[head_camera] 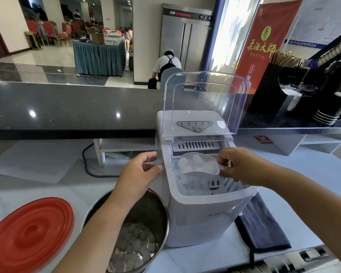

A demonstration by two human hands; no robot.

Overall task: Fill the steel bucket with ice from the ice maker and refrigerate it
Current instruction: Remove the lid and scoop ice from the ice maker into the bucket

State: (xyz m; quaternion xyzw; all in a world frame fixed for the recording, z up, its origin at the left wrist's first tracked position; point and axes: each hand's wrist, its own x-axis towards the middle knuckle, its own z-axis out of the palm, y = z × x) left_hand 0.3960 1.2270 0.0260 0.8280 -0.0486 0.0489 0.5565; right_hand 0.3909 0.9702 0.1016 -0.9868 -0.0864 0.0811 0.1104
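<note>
Over the open ice maker [209,209], the right hand [238,164] pinches a white scoop [199,171] heaped with ice! Left hand [138,174], fingers loosely spread, touches the machine's side; the steel bucket [153,209], part-filled, sits just beneath that wrist.

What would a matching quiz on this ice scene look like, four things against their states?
Things:
1. scoop
2. bucket
3. lid
4. cover

States:
a. flat on the counter
b. flipped up
c. heaped with ice, in the right hand
d. partly filled with ice

Pairs: 1-c, 2-d, 3-a, 4-b.
</note>
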